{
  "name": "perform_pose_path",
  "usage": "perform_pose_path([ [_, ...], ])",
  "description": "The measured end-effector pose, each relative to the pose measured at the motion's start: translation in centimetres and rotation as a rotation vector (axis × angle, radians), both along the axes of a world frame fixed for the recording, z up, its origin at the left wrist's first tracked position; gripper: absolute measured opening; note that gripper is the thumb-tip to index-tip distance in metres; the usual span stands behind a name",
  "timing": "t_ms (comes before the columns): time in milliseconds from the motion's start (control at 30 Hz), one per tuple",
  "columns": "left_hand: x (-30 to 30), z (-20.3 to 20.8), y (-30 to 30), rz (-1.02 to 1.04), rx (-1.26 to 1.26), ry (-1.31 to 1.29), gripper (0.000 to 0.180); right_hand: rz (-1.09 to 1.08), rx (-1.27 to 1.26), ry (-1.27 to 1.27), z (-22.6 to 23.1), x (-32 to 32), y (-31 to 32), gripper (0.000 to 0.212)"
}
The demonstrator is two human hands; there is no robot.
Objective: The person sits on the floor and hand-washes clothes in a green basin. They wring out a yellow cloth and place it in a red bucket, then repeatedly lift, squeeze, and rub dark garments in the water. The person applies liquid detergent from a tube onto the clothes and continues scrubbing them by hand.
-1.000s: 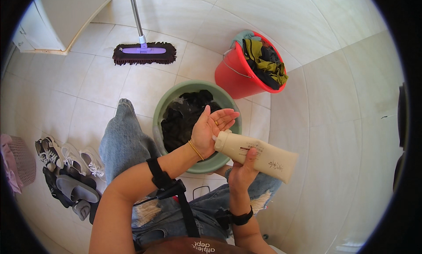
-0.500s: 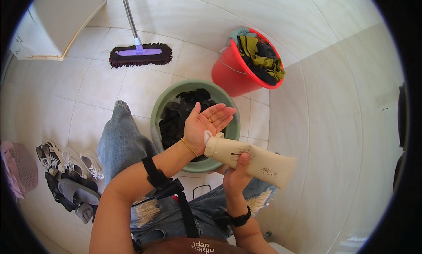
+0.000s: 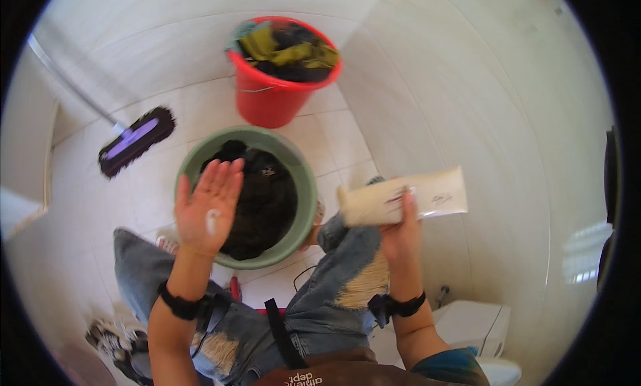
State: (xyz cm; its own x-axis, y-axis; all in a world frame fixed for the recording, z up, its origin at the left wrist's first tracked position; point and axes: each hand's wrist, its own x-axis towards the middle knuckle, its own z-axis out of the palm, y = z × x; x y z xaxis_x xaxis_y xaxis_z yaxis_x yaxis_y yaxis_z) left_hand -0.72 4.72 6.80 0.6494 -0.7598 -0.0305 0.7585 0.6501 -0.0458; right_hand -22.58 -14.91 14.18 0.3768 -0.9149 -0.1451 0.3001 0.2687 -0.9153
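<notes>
Holding our left hand (image 3: pixel 208 209) palm up with the fingers spread apart, we carry a small white dab (image 3: pixel 212 220) on the palm, above the near left rim of the green basin (image 3: pixel 304 185) of dark laundry. Our right hand (image 3: pixel 399 234) has its fingers clamped on a cream bottle (image 3: pixel 402 198) lying sideways, to the right of the basin. Farther off stands a red bucket (image 3: pixel 270 95); a purple mop (image 3: pixel 135 141) lies far left.
</notes>
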Motion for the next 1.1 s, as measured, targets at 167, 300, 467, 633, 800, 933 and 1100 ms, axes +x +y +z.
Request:
perform_pose_path([
  [167, 0.4, -0.1, -0.3, -0.054, 0.068, -0.034, 0.054, -0.194, -0.087, -0.163, 2.4, -6.7, -7.8, 0.042],
  [300, 0.8, -1.1, -1.4, -0.189, 0.155, -0.045, 0.054, -0.260, 0.258, -0.367, -1.9, -10.0, -11.6, 0.038],
  [467, 0.6, -2.6, -2.9, -0.255, 0.254, -0.057, 0.052, -0.208, 0.513, -0.435, -6.6, -11.1, -12.1, 0.035],
  [633, 1.2, -3.2, -3.5, -0.246, 0.251, -0.043, 0.051, -0.095, 0.681, -0.465, -8.6, -10.6, -10.0, 0.036],
  [800, 1.8, -3.4, -3.2, -0.204, 0.276, 0.020, 0.051, -0.084, 0.337, -0.053, -9.6, -11.7, -9.3, 0.030],
  [933, 2.1, -3.4, -2.6, -0.188, 0.269, 0.022, 0.050, -0.222, 0.385, -0.047, -11.5, -12.5, -9.9, 0.031],
  [1100, 2.7, -4.0, -1.6, -0.136, 0.303, 0.058, 0.050, -0.401, 0.160, 0.226, -19.4, -13.1, -12.6, 0.040],
])
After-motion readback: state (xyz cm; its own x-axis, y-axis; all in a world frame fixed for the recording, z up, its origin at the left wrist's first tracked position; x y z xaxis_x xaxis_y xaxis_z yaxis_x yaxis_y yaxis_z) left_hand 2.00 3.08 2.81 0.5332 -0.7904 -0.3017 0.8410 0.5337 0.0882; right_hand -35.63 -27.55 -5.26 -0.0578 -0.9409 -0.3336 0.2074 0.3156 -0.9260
